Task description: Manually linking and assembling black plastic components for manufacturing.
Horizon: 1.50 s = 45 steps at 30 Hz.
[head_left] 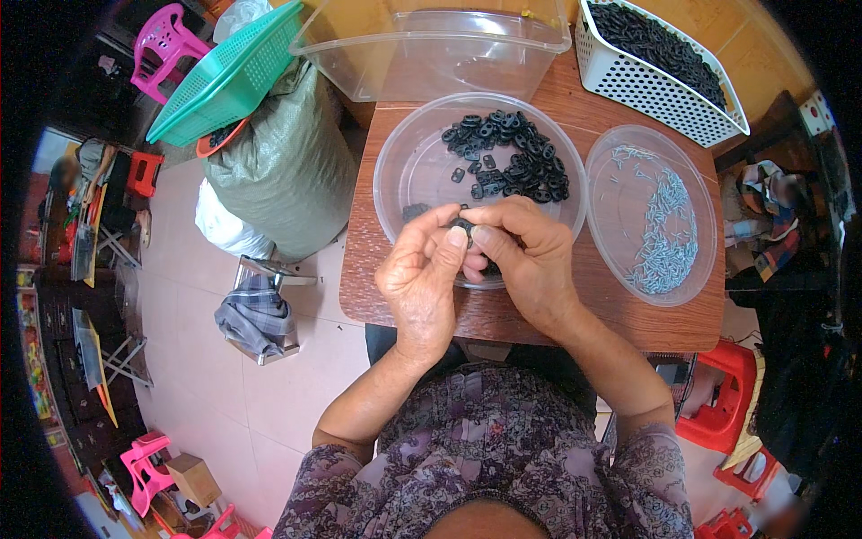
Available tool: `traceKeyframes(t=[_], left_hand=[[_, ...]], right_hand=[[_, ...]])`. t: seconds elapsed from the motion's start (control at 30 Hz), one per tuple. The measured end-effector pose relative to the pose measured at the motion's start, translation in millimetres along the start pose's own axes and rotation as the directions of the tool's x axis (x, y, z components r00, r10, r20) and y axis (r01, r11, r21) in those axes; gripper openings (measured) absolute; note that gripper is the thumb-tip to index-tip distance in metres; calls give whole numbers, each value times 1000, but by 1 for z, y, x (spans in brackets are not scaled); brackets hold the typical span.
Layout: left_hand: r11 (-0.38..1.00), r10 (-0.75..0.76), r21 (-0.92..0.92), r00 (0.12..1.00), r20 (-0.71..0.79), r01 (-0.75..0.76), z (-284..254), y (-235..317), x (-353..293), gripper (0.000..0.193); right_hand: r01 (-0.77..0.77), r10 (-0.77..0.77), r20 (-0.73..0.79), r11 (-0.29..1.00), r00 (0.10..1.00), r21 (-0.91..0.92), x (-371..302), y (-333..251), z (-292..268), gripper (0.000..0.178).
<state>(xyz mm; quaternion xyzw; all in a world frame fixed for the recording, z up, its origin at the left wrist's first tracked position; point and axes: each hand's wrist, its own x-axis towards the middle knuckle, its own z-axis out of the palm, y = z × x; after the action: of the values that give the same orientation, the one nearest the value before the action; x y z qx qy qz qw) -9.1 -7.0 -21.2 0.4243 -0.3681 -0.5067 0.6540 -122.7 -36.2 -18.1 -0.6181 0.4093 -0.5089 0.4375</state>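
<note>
My left hand [425, 265] and my right hand [525, 247] meet over the near rim of a round clear plastic tub [392, 162]. Between their fingertips is a small black plastic part [464, 225], mostly covered by the thumbs and fingers; both hands are closed on it. Inside the tub lies a heap of black plastic parts [530, 162], small, rounded and with holes in them. To the right, an oval clear tray [620, 242] holds many small silver screws or pins [669, 225], too small to tell which.
Wooden table [359, 278] carries the tubs. At its back stand a clear rectangular bin [431, 58] and a white perforated basket [664, 103] full of black parts. Left are a stuffed sack [287, 171] with green baskets [233, 76] above, and a stool [278, 332] with cloth. Red stools [727, 395] stand right.
</note>
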Motion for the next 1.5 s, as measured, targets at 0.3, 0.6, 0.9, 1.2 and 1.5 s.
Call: traceKeyframes(t=[0.3,0.6,0.9,1.2,1.5], left_hand=[[999,19,-32,994,-110,-23,8,6,1,22],[993,-36,-117,999,-7,35,3,7,-4,23],[991,133,0,991,-4,-133,-1,0,-8,29],[987,151,-52,986,-73,-155,-2,-7,-11,25],[984,119,-127,991,-69,-127,1,-4,-16,24]], right_hand=[[135,-138,-4,974,990,-180,-5,-3,5,23],[297,-321,-26,904,947,-308,-7,3,3,26],[364,-394,-37,877,918,-315,-10,0,9,22],[415,-452,-59,857,890,-306,-9,4,12,22],[348,-372,-93,915,924,-202,-14,0,14,19]])
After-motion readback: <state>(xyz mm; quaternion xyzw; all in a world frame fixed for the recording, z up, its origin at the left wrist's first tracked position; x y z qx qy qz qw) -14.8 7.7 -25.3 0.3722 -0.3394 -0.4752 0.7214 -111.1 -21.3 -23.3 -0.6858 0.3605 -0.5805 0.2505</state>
